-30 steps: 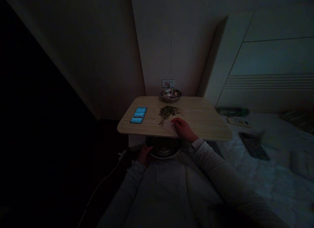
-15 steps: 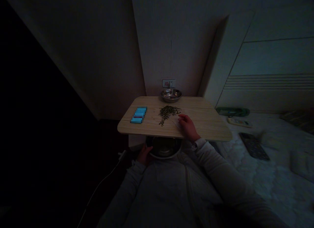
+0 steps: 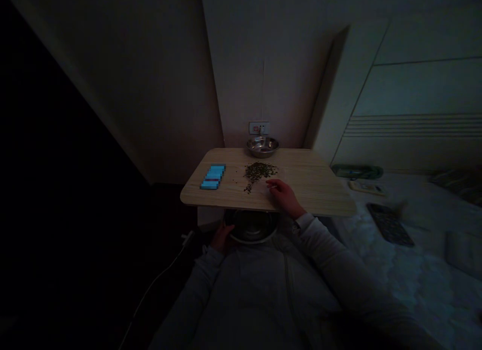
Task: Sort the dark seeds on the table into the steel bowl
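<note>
A heap of small dark seeds or beans (image 3: 259,171) lies in the middle of a small wooden table (image 3: 316,189). My right hand (image 3: 284,196) rests on the tabletop just right of and below the heap, fingers curled, with a pale flat card-like thing I cannot make out under the fingertips. Below the table's near edge, my left hand (image 3: 223,238) grips the rim of a metal bowl (image 3: 250,227) held against my lap. A second, empty metal bowl (image 3: 262,145) stands at the table's far edge.
Several blue blocks (image 3: 213,177) lie in a row on the table's left side. A wall socket (image 3: 258,127) sits behind the far bowl. A bed (image 3: 414,249) with a remote and dark items is at the right. A white cable (image 3: 158,279) runs across the dark floor at left.
My right hand moved right and away from the heap, then came back left toward its lower edge. The left hand and the bowl have stayed still.
</note>
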Available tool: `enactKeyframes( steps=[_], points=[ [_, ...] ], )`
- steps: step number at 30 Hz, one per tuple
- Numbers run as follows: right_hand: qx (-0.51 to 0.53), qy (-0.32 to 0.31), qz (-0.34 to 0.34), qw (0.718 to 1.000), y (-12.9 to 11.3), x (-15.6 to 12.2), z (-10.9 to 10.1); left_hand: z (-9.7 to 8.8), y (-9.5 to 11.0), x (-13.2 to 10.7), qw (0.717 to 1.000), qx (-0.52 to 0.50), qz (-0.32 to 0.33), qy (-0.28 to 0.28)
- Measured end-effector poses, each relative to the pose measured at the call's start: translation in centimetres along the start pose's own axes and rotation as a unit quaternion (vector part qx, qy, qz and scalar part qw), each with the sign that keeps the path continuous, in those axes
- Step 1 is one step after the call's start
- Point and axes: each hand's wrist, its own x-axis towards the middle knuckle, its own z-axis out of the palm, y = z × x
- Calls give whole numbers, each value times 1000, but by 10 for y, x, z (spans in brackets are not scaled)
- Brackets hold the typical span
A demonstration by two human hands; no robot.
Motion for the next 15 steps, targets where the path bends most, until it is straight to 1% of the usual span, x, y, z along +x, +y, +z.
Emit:
enactKeyframes(
  steps=[4, 6, 10, 12, 15],
  points=[
    [-19, -19, 2, 1000, -5, -3, 1, 2, 5, -6, 1000, -15, 1, 9],
    [-27, -29, 6, 999, -9, -4, 1, 4, 8, -8, 1000, -22, -10, 20],
    [-57, -49, -9, 997, -14, -7, 3, 12, 12, -9, 998, -39, -41, 27],
    [-89, -45, -15, 995, -15, -8, 4, 15, 12, -9, 997, -50, -58, 24],
    [-141, -9, -27, 990, -15, -8, 6, 17, 14, -8, 996, -60, -62, 12]
  ],
)
